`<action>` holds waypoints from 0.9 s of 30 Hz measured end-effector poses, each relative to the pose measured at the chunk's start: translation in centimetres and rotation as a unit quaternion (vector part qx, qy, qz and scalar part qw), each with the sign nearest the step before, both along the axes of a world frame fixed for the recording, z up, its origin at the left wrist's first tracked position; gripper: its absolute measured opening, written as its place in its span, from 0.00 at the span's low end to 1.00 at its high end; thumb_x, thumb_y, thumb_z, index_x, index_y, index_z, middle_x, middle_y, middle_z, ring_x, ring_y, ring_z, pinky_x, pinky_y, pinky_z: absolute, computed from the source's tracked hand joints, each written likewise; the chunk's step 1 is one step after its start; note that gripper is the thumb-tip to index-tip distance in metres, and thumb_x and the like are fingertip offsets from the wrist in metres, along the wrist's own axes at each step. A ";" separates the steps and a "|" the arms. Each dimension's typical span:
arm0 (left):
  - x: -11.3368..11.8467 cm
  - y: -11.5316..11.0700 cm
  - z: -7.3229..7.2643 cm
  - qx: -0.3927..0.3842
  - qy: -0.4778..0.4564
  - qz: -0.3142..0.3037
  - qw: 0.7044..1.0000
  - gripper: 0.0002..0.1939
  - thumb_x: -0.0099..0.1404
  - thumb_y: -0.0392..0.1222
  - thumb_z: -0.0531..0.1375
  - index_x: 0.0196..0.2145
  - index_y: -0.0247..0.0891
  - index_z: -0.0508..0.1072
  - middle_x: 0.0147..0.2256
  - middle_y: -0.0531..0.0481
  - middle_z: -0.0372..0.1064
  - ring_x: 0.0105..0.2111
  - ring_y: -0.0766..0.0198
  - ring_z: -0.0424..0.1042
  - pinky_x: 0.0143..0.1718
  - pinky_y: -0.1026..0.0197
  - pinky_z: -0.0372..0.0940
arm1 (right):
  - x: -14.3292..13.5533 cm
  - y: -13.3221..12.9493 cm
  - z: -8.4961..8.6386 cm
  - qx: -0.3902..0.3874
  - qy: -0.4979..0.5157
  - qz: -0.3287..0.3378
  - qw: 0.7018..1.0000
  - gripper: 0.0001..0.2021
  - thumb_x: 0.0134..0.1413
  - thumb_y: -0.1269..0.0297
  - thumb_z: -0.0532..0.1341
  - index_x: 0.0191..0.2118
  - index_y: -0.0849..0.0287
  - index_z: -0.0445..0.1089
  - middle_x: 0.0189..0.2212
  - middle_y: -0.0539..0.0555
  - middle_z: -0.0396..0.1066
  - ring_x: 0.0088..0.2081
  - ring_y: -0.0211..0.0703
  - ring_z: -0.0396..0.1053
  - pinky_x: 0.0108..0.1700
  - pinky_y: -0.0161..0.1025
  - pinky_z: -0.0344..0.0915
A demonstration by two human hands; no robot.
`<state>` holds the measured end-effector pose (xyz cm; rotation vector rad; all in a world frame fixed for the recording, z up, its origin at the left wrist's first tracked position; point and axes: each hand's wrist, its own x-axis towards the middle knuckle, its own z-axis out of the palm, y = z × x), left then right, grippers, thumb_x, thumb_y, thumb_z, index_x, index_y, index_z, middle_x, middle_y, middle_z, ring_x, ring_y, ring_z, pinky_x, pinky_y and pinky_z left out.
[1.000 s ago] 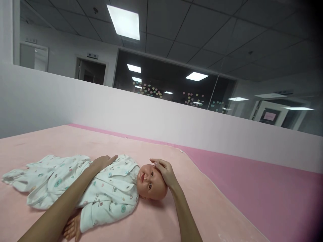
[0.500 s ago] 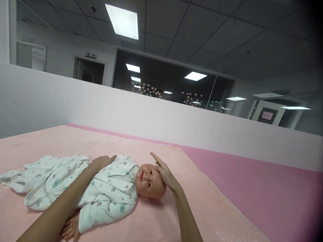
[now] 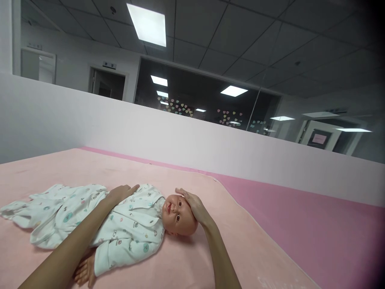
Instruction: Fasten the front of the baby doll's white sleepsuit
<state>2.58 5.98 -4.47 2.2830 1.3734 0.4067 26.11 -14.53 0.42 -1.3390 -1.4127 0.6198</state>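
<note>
Nearest to me, my two bare forearms (image 3: 70, 241) are reaching in from the bottom corners, the left one crossing over a baby doll (image 3: 141, 228) in a white cloth suit (image 3: 120, 237) printed with small animals and teal spots. The doll is lying face up on a pale pink soft sheet (image 3: 180, 269), its legs pointing left and its smooth, bald head (image 3: 179, 218) pointing right. One small, moulded doll hand (image 3: 86, 272) is poking out of the near cuff, palm down beside my left forearm.

My left hand (image 3: 120, 195) is resting on the doll's middle, over the suit — some fingers are curving out of sight on the far side, so I cannot tell whether they are gripping any cloth. My right hand (image 3: 194, 204) is lying along the top of the head, loosely cupped and grasping nothing, its fingers reaching out straight past the forehead.

Beyond the sheet's edge, a deeper pink mat (image 3: 285, 216) is showing on the right. Behind it a low white wall (image 3: 168, 134) is running across, and farther off — past glass — pastel heart stickers (image 3: 179, 107) are dotting a dark window, while a square white ceiling light (image 3: 147, 24) is glowing above.
</note>
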 end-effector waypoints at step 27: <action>-0.4 0.8 0.2 0.008 0.050 -0.023 0.998 0.42 0.53 0.70 0.35 0.41 0.35 0.72 0.42 0.37 0.70 0.43 0.45 0.67 0.42 0.51 0.60 | 1.0 0.6 -1.2 0.036 0.140 0.005 0.989 0.16 0.38 0.53 0.63 0.28 0.62 0.75 0.33 0.56 0.75 0.42 0.48 0.69 0.50 0.45 0.60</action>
